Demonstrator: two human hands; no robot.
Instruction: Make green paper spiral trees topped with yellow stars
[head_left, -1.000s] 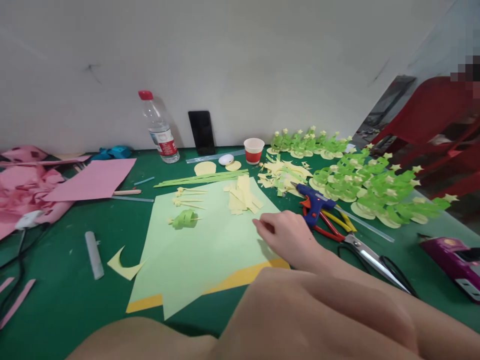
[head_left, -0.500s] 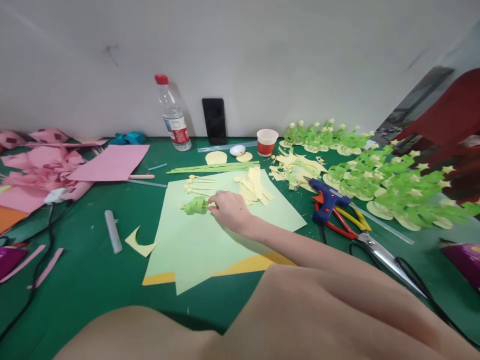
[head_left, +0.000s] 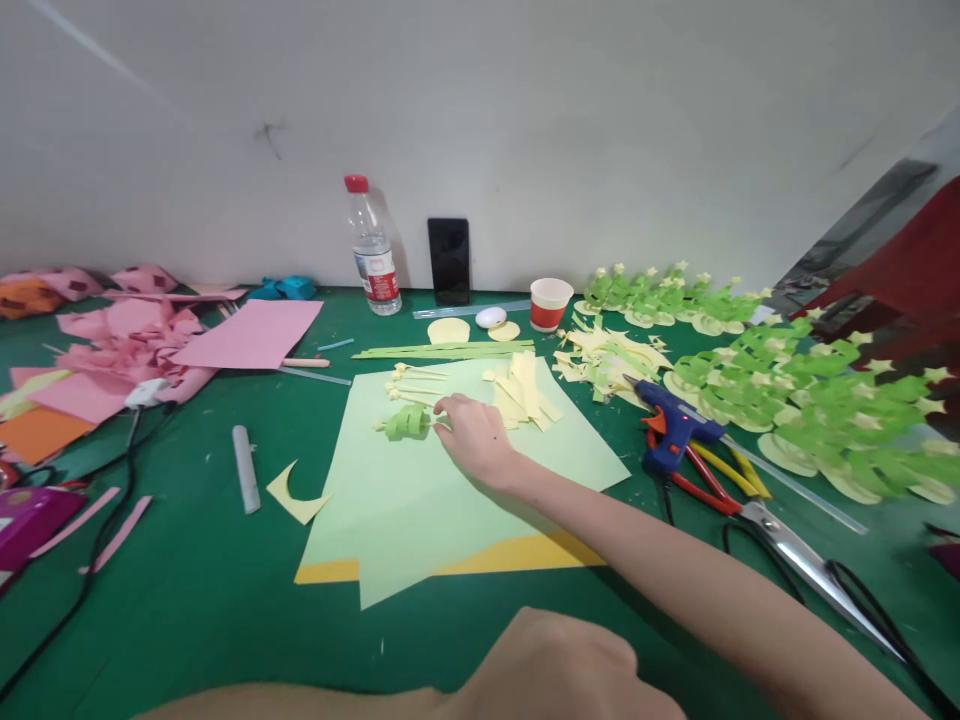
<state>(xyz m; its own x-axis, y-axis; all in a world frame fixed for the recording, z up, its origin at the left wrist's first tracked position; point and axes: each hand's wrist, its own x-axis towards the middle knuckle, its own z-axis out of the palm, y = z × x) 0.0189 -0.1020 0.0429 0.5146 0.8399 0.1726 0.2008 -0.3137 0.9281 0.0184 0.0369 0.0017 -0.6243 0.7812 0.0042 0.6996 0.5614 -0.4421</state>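
Observation:
On the pale green paper sheets [head_left: 390, 520], my right hand [head_left: 476, 440] pinches the thin stem end of a curled green paper spiral [head_left: 407, 422] with a small pale tip. The spiral lies sideways, left of my fingertips. Just beyond it are several thin pale stems [head_left: 420, 373] with yellow tips. Yellow paper strips [head_left: 525, 390] lie to the right of the hand. My left hand [head_left: 559, 665] is low in the foreground, close to the camera, showing its bent back; its fingers are hidden.
Finished green spirals with stars [head_left: 817, 400] crowd the right side. A blue glue gun [head_left: 679, 425], scissors [head_left: 810, 565] and a cord lie near my right arm. Behind stand a water bottle [head_left: 375, 255], a phone [head_left: 448, 262] and a paper cup [head_left: 550, 305]. Pink paper [head_left: 251, 333] covers the left.
The view has shifted, so the table things appear farther right and lower. My left hand has drawn back toward the bottom edge. My right hand stays at the spiral's stem.

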